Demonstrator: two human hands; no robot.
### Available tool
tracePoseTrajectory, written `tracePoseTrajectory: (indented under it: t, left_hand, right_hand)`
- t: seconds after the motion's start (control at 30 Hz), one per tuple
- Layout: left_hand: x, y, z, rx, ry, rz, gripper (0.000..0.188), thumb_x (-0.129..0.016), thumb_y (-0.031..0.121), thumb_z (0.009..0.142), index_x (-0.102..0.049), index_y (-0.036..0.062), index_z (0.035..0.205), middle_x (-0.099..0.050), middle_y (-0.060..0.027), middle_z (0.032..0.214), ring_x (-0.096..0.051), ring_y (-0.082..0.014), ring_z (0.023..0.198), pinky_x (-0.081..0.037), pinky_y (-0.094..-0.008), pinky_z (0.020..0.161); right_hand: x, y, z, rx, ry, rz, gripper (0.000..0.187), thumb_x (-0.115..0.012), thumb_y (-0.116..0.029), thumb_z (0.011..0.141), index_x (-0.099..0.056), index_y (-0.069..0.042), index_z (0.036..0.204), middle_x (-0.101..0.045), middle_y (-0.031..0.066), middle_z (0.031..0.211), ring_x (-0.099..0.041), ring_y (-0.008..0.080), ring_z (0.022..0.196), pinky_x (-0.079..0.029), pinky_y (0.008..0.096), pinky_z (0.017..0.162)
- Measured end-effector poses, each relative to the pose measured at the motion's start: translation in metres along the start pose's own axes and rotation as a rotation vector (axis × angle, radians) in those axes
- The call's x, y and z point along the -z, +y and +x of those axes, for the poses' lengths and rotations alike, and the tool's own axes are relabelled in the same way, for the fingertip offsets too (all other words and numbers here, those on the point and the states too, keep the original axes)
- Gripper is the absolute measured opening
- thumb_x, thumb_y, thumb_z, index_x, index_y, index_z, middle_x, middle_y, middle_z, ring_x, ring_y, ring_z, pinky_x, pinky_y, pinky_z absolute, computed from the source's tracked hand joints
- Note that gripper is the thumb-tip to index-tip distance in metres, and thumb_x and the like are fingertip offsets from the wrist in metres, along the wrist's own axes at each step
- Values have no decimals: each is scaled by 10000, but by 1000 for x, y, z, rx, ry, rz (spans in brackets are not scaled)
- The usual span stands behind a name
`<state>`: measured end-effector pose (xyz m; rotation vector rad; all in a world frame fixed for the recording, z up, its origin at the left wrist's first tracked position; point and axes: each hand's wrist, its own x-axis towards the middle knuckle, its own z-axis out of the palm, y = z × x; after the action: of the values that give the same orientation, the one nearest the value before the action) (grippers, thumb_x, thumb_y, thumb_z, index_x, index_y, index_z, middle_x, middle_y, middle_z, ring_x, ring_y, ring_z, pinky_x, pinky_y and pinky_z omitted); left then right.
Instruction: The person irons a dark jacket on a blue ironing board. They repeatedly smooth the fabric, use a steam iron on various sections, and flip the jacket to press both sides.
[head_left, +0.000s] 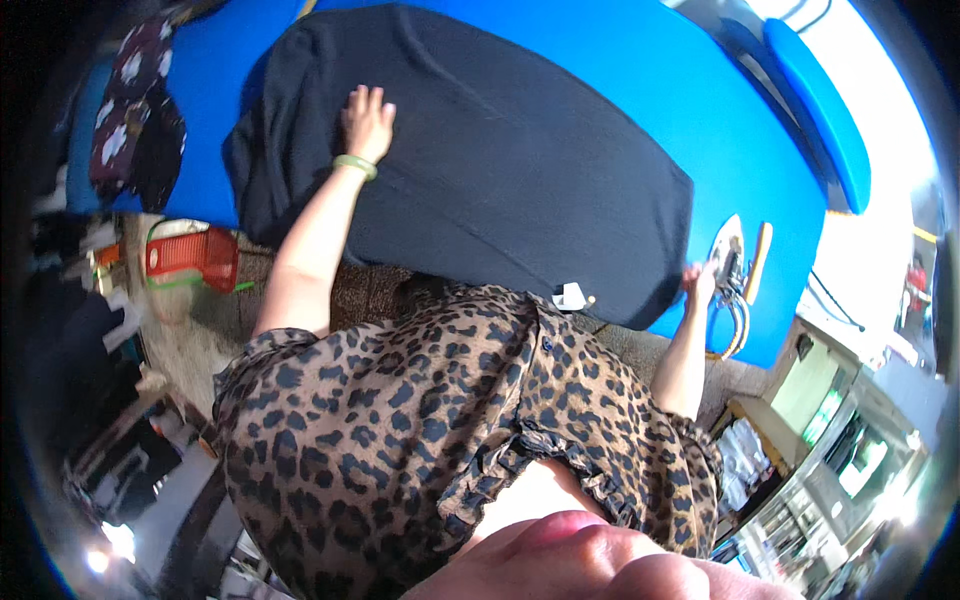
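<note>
A large black cloth or garment (520, 150) lies spread over a blue padded table in front of me. My left hand (368, 128), with a pale green bangle at the wrist, rests flat on its left part, fingers stretched out. At the cloth's right edge is my right hand (700, 284), its thumb and fingers apart. Close beside those fingers sits a silver iron (729, 248) with its tip pointing away from me; whether they touch it I cannot tell. A tan wooden handle-like bar (761, 258) lies along the iron's right side. A white tag (570, 297) shows at the cloth's near edge.
The blue table (745, 150) curves around the cloth. Dark floral fabric (130, 120) lies at its far left end. A narrow blue padded board (822, 115) stands at the far right. On the floor to the left is a red chair (195, 257). A cord (837, 302) hangs at the right.
</note>
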<state>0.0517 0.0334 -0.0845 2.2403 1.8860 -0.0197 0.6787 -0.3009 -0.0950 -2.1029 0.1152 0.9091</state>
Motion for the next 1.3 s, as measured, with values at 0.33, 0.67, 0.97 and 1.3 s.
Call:
tracePoseTrajectory:
  t: [0.33,0.67,0.97,1.3]
  left_hand:
    - [18,-108,72,325,-221,232,545,-325,572,878,-301,337,1369,-172,-49,1477,-99,-242,1371,-69,-717,958]
    - [38,-29,83,-343,183,-128,479,-408,504,878,-410,310,1316,-283,-80,1432,-222,-243,1340,-85,-695,967]
    - [15,6,83,-59,72,-65,591,-356,535,885,-333,196,1369,-226,-108,1455,-154,-290,1355,-107,-620,1014]
    - [27,150,-93,-294,-343,162,702,-505,451,825,-322,22,1350,-229,-185,1437,-177,-333,1344,-217,-534,1014]
  right_hand:
    - [-94,-104,-86,100,-750,-484,234,-667,-225,776,-569,-49,895,-566,-12,853,-486,97,791,-381,254,729]
    - [-19,-112,-56,1008,580,-1408,375,-690,-238,742,-549,-47,1032,-564,139,938,-548,296,875,-447,391,741]
    - [-80,-53,-138,716,395,-1437,612,-482,-356,862,-362,79,1276,-286,288,1367,-238,424,1285,-202,497,1033]
    - [-53,-64,-138,1107,429,-1423,656,-503,-295,853,-268,99,1322,-339,311,1284,-319,434,1203,-235,492,1009]
